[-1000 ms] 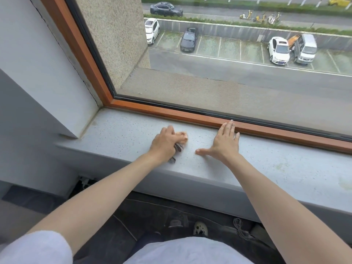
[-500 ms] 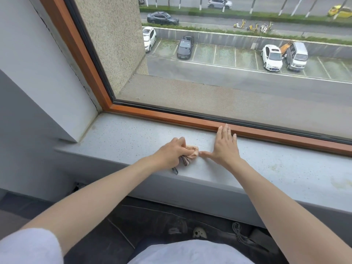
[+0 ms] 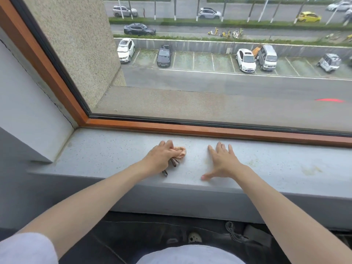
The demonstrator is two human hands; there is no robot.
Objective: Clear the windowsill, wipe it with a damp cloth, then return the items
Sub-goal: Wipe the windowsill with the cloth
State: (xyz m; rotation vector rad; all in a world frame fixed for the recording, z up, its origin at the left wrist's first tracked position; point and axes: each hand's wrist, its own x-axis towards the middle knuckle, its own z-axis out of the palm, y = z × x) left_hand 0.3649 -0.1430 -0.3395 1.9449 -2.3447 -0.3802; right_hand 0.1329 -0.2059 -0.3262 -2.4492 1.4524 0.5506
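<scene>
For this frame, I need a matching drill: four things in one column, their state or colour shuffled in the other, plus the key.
Column one:
1. left hand
2. right hand
3. cloth
4. window frame

Column two:
A. orange-brown wood
B. flat on the windowsill, fingers spread
C. grips the cloth
D. bunched up, pinkish

Pairs: 1-C, 2-B, 3-D, 4-A.

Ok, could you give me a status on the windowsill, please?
Left hand grips cloth on windowsill. Right hand flat beside it. Yellowish stains further right.
</scene>
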